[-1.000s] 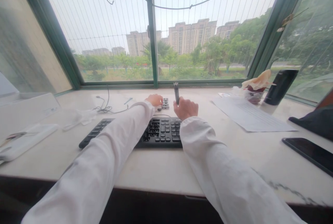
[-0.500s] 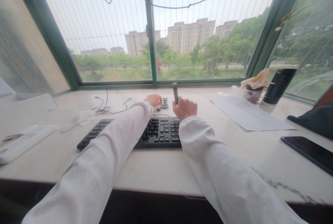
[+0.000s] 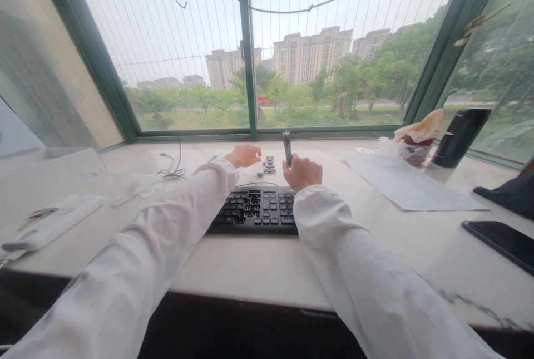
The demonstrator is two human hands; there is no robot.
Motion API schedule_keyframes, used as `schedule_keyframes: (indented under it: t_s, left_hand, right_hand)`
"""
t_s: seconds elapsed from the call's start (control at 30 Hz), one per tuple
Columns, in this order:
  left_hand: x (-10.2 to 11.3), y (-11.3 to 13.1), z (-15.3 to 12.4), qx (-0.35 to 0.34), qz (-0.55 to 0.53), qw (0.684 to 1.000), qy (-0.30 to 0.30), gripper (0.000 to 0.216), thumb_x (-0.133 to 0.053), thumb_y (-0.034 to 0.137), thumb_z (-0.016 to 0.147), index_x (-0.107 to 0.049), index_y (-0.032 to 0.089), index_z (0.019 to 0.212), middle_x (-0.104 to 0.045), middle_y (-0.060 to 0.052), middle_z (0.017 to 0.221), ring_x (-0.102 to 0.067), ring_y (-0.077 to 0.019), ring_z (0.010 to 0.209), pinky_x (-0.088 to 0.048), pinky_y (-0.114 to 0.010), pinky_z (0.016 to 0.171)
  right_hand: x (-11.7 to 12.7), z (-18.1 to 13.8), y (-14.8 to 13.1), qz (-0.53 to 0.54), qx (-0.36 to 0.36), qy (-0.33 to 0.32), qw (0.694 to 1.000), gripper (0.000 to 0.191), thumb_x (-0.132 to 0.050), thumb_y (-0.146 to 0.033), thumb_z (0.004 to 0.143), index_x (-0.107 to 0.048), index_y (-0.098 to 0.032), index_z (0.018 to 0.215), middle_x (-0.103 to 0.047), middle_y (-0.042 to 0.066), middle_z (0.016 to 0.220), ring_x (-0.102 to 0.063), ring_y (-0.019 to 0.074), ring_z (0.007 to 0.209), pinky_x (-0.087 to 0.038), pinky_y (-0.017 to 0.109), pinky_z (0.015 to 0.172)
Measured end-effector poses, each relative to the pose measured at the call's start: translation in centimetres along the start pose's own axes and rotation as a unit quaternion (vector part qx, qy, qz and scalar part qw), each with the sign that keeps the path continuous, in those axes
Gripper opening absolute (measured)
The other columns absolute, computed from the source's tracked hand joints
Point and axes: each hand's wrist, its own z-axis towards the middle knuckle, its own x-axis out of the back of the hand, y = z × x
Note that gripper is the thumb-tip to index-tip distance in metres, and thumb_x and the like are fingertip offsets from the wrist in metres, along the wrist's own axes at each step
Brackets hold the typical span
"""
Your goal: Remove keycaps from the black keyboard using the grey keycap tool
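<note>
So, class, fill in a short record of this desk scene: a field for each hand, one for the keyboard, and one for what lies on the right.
Left hand: on the desk beside the loose keycaps; cannot tell whether it grips one.
Right hand: closed around a dark tool, held upright.
Keyboard: black, nearer the person than both hands, left end hidden by the sleeve.
Right side: paper sheet, black phone, black tumbler.

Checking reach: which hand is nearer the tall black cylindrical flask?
Right. The right hand, gripping a dark tool, sits left of the black flask; the left hand is farther left.
</note>
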Motion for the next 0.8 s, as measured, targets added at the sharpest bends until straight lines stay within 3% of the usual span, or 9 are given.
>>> schedule_keyframes:
  t_s: [0.2,0.4,0.53,0.7,0.8]
  left_hand:
    - [3.0,-0.7,-7.1,-0.026,-0.007,0.999,0.026,0.033,-0.046,0.052,0.088,-0.066,0.032,0.105,-0.070,0.002,0.104,-0.061,-0.0176,0.092,-0.043,-0.031,0.087]
    - [2.5,-0.9,-13.0,-0.038,-0.081,0.989,0.118,0.036,-0.041,0.049,0.092,-0.068,0.027,0.101,-0.072,0.001,0.091,-0.063,-0.0154,0.078,-0.045,-0.028,0.075]
    - [1.1,-1.2,-14.1,-0.075,-0.094,0.985,0.123,0.036,-0.042,0.049,0.092,-0.070,0.026,0.097,-0.072,0.000,0.090,-0.064,-0.0169,0.078,-0.046,-0.030,0.075]
    - [0.2,-2.0,-14.1,-0.112,-0.090,0.983,0.111,0.036,-0.041,0.050,0.092,-0.069,0.027,0.098,-0.072,-0.001,0.090,-0.066,-0.0204,0.081,-0.046,-0.032,0.074]
    - [0.3,-1.9,-14.3,-0.135,-0.094,0.980,0.115,0.036,-0.042,0.051,0.092,-0.067,0.027,0.101,-0.072,-0.001,0.092,-0.066,-0.0194,0.079,-0.045,-0.031,0.072]
  right_hand:
    - [0.0,-0.2,-0.2,0.026,0.018,0.013,0.999,0.038,-0.034,-0.045,0.094,-0.060,-0.017,0.097,-0.069,0.012,0.083,-0.066,0.0258,0.076,-0.045,0.034,0.067]
    - [0.1,-0.6,-1.4,0.112,0.068,0.048,0.990,0.032,-0.040,-0.042,0.094,-0.061,-0.017,0.097,-0.070,0.009,0.079,-0.065,0.0203,0.070,-0.044,0.028,0.065]
    - [-0.3,-0.8,-2.4,0.222,0.086,0.076,0.968,0.033,-0.048,-0.046,0.089,-0.065,-0.018,0.084,-0.071,0.005,0.076,-0.064,0.0173,0.066,-0.045,0.026,0.067]
    - [-0.5,-1.2,-3.3,0.304,0.043,-0.027,0.951,0.045,-0.049,-0.053,0.087,-0.068,-0.018,0.065,-0.070,0.004,0.066,-0.065,0.0182,0.066,-0.046,0.027,0.067]
    - [-0.6,-1.6,-4.0,0.301,0.041,-0.054,0.951,0.046,-0.050,-0.054,0.086,-0.072,-0.019,0.066,-0.071,0.004,0.067,-0.066,0.0189,0.067,-0.046,0.028,0.067]
